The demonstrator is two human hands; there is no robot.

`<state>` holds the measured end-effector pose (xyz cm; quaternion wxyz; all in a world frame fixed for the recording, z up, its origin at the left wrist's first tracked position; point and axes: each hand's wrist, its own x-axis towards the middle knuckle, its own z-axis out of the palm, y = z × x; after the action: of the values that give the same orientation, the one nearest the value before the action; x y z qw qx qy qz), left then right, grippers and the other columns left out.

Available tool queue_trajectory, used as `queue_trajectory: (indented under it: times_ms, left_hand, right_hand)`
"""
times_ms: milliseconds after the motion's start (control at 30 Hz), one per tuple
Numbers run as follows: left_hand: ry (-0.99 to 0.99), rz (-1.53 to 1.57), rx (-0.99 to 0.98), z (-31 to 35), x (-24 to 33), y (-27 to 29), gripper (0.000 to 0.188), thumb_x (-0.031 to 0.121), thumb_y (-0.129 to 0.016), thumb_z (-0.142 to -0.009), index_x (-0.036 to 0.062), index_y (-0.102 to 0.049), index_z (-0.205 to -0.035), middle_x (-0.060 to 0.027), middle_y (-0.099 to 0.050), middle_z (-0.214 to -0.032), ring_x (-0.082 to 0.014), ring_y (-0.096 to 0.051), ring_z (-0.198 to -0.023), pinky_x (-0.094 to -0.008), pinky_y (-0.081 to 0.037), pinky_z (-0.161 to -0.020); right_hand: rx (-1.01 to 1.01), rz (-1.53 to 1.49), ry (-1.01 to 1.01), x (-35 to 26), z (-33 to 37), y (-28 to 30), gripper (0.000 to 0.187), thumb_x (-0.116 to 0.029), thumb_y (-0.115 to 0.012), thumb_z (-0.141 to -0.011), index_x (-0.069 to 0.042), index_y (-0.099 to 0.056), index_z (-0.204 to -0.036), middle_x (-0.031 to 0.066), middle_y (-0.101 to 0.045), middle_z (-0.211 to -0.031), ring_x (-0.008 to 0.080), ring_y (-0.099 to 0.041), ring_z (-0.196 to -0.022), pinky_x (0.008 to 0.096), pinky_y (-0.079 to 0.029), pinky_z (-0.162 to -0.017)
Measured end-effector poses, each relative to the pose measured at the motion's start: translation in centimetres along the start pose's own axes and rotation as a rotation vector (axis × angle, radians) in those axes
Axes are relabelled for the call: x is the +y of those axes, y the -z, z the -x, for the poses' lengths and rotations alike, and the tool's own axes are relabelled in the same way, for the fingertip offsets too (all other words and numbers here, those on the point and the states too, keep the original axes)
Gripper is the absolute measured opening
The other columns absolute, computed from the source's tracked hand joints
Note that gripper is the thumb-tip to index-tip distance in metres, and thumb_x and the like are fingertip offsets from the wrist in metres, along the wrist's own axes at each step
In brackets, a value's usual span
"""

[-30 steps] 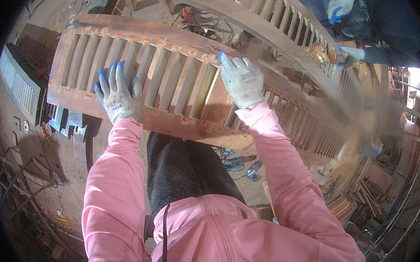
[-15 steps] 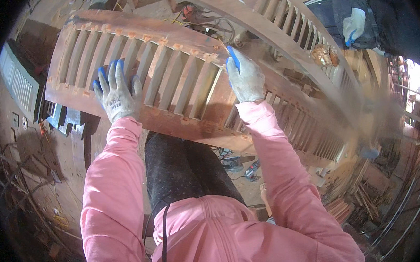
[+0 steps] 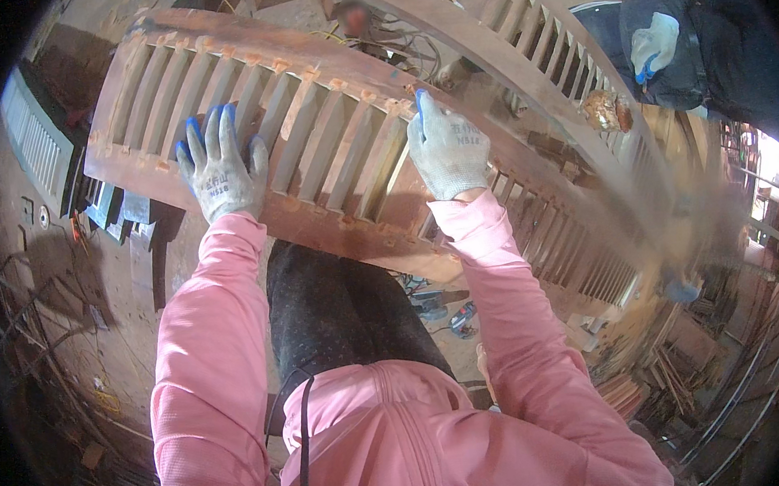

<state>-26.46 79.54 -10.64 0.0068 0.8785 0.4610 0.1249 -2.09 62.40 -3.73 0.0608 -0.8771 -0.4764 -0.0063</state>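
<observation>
A long reddish-brown slatted wooden panel (image 3: 315, 214) with a curved far rail lies across in front of me. Pale brown filler patches mark the slat ends along that rail. My left hand (image 3: 224, 175), in a grey glove with blue fingertips, lies flat on the slats with its fingers spread. My right hand (image 3: 449, 148), gloved alike, is closed at the far rail beyond the last slat of this section, back upward and index finger pressed to the wood. Whatever its fingers hold is hidden beneath the hand.
A second slatted panel (image 3: 484, 51) stands beyond at the right, with a brown lump (image 3: 606, 110) on it. At the far right is a person in dark clothes with a gloved hand (image 3: 654, 47). A grey louvred panel (image 3: 38, 152) is at left; a power tool (image 3: 463, 319) lies below.
My right hand has turned its back upward and shifted slightly left along the rail. A thin tan sliver that showed beyond its fingers is now mostly hidden. My left hand stays in place.
</observation>
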Motion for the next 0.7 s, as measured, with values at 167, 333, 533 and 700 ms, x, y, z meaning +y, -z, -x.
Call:
queue_trajectory:
  times_ms: [167,333,533,700]
  left_hand:
    - [0.009,0.009,0.006,0.0,0.1,0.0,0.064,0.038,-0.061,-0.096,0.0184,-0.044,-0.155,-0.0047,-0.047,-0.158,-0.0366,-0.033,-0.152,-0.0582,-0.022,-0.124]
    - [0.008,0.01,0.016,-0.1,0.1,-0.1,0.064,0.037,-0.062,-0.095,0.0186,-0.044,-0.154,-0.0045,-0.047,-0.158,-0.0363,-0.034,-0.151,-0.0581,-0.022,-0.123]
    - [0.008,0.034,0.029,-0.1,0.2,-0.1,0.065,0.036,-0.062,-0.094,0.0191,-0.045,-0.154,-0.0039,-0.048,-0.157,-0.0362,-0.035,-0.151,-0.058,-0.022,-0.123]
    - [0.013,0.013,0.032,0.0,0.0,-0.1,0.064,0.037,-0.062,-0.094,0.0189,-0.045,-0.153,-0.0041,-0.048,-0.157,-0.0363,-0.035,-0.15,-0.0575,-0.023,-0.123]
  right_hand:
    - [0.011,0.064,0.124,0.5,0.5,-1.1,0.036,-0.023,-0.056,-0.096,-0.007,-0.063,-0.127,0.0137,-0.074,-0.085,0.0308,-0.073,-0.075,0.0465,-0.057,-0.06]
    - [-0.105,0.214,0.203,0.5,0.7,-2.2,0.047,-0.017,-0.057,-0.095,-0.002,-0.057,-0.139,0.0106,-0.074,-0.087,0.0264,-0.073,-0.077,0.0436,-0.058,-0.061]
    - [-0.167,0.337,0.325,1.4,1.1,-1.7,0.053,-0.017,-0.058,-0.093,-0.003,-0.053,-0.143,0.0057,-0.072,-0.084,0.0209,-0.072,-0.082,0.0415,-0.057,-0.059]
    - [-0.089,0.16,0.273,2.3,1.0,-0.1,0.041,-0.02,-0.056,-0.095,-0.008,-0.06,-0.135,0.0073,-0.072,-0.084,0.0272,-0.072,-0.078,0.045,-0.057,-0.06]
